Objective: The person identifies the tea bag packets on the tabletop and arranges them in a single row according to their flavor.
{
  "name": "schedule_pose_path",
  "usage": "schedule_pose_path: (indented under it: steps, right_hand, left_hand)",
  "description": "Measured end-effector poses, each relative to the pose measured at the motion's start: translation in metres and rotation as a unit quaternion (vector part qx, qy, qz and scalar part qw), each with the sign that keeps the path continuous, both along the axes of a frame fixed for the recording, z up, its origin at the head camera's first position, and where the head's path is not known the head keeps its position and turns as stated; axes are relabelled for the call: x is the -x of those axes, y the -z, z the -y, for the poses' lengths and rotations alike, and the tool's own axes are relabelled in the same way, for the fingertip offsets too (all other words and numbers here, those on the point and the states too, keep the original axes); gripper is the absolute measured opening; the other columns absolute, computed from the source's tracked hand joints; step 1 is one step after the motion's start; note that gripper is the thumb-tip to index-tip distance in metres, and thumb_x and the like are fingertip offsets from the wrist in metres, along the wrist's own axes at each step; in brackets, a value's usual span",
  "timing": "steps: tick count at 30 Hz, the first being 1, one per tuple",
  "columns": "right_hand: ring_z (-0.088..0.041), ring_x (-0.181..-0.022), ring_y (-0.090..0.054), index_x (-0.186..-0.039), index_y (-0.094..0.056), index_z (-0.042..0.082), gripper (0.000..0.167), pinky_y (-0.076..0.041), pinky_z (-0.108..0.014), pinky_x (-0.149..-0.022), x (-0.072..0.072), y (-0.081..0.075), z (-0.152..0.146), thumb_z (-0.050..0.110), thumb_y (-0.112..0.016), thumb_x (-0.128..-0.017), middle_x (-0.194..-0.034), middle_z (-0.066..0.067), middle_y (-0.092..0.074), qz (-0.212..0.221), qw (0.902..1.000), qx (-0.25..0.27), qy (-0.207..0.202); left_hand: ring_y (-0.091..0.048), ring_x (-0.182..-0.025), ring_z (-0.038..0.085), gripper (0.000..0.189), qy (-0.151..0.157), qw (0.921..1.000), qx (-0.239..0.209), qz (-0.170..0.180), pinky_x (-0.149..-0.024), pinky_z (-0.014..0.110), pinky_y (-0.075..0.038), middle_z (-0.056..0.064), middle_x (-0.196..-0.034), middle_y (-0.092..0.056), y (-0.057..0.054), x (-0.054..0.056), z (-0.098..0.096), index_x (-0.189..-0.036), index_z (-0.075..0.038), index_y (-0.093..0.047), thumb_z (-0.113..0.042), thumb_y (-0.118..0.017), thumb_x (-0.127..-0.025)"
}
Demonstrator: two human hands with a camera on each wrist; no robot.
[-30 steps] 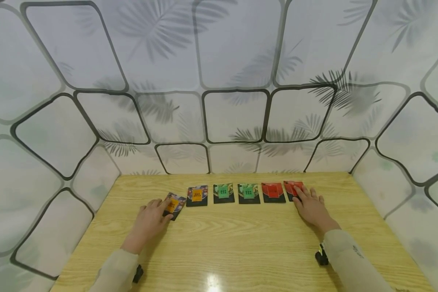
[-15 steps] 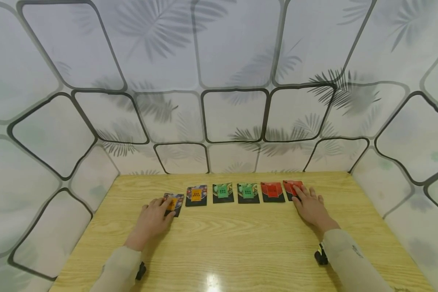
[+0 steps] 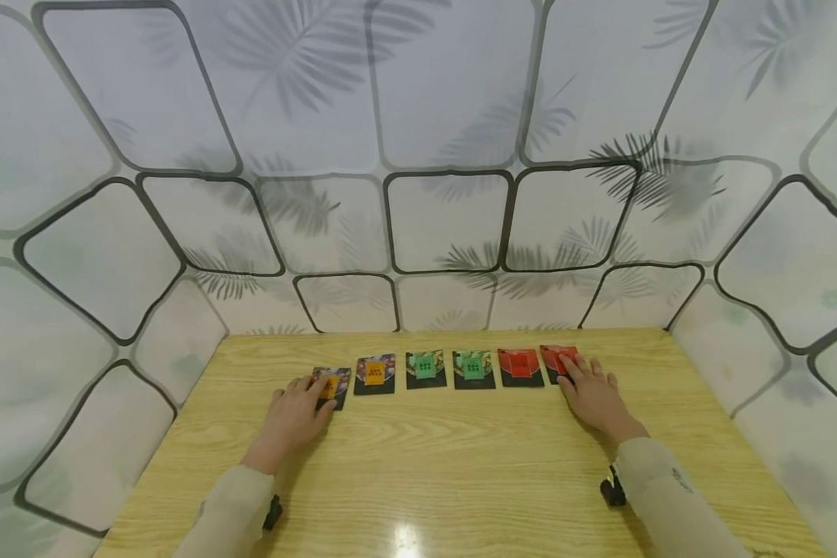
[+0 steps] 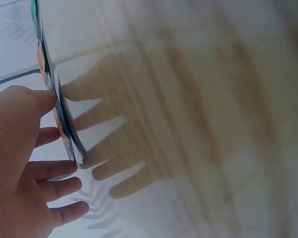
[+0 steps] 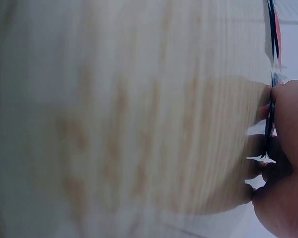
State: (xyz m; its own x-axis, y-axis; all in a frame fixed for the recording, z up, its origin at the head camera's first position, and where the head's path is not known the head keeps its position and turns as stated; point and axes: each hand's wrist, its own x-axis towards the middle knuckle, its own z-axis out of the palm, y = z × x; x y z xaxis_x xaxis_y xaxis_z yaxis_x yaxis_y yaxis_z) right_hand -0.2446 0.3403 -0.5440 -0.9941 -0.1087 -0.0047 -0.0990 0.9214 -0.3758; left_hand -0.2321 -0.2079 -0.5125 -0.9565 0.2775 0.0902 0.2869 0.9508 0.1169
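Note:
A row of flat, dark packets with coloured labels lies across the wooden table. At its left end, fingers of my left hand (image 3: 293,418) rest on an orange-labelled packet (image 3: 332,387), with the thumb by its near edge. The left wrist view shows that packet (image 4: 64,119) edge-on, thin and flat, against straight fingers. At the other end, my right hand (image 3: 596,399) lies spread on a red packet (image 3: 552,359), covering its right part. Seen from the right wrist, the packet (image 5: 270,116) is a thin edge beside the thumb.
Between the hands lie another orange-labelled packet (image 3: 374,374), two green-labelled packets (image 3: 426,370) (image 3: 474,370) and a second red packet (image 3: 521,367). The table (image 3: 425,465) ends at a patterned cloth wall (image 3: 446,225) behind and at both sides.
The leftmost orange-labelled packet has turned from a slant to nearly straight with the row, as my left hand moved slightly right. My right hand stays on the red packet.

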Motion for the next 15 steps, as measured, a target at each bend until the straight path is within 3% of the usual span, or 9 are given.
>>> schedule_pose_path:
  steps: [8, 15]
  right_hand:
    - [-0.068, -0.151, -0.013, -0.165, -0.030, 0.001, 0.063, -0.013, -0.085, -0.115, -0.0003, -0.0006, 0.0006, 0.040, -0.035, -0.116, -0.167, -0.037, -0.023, 0.000, 1.0000, 0.003, 0.001]
    - [-0.067, -0.151, -0.013, -0.165, -0.030, 0.001, 0.063, -0.012, -0.085, -0.116, -0.0007, -0.0001, 0.0000, 0.040, -0.035, -0.116, -0.167, -0.036, -0.023, -0.001, 1.0000, 0.003, 0.002]
  left_hand:
    - [-0.058, -0.129, 0.051, 0.056, 0.003, 0.9999, -0.002, -0.013, -0.098, 0.070, -0.050, 0.031, -0.142, -0.059, 0.0018, 0.0047, -0.0010, -0.152, -0.003, -0.054, -0.036, -0.061, -0.107]
    - [-0.056, -0.132, 0.052, 0.057, -0.003, 1.0000, -0.001, 0.007, -0.101, 0.071, -0.048, 0.031, -0.145, -0.058, 0.0011, 0.0089, -0.0032, -0.154, -0.003, -0.052, -0.037, -0.059, -0.108]
